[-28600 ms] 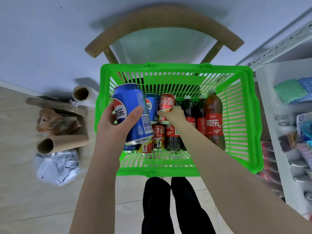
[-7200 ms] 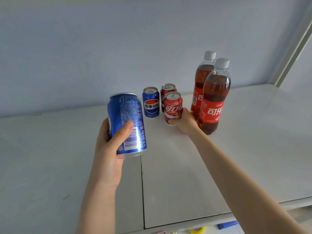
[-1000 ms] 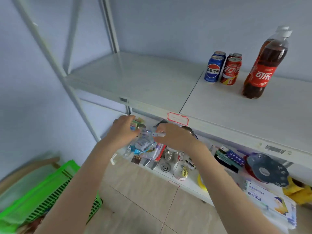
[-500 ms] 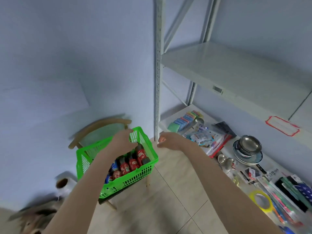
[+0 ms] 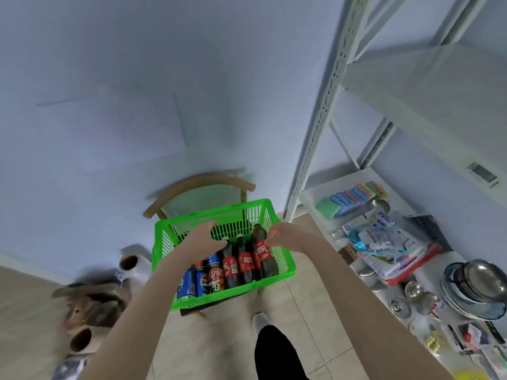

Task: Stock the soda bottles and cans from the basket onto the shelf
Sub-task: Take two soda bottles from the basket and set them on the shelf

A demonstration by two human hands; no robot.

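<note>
Several sodas (image 5: 233, 267) lay in the green basket (image 5: 236, 293). Reaching for more, the left hand (image 5: 204, 240) hung over its middle and the right hand (image 5: 281, 236) beside a cola bottle (image 5: 264, 259). Neither grip was readable.

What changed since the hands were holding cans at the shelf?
Both hands let their cans go on the shelf and came down to the basket. The left hand is over the bottles, the right hand by the rightmost bottle; a grip is unclear. The basket stays on the chair, still holding bottles and cans.
</note>
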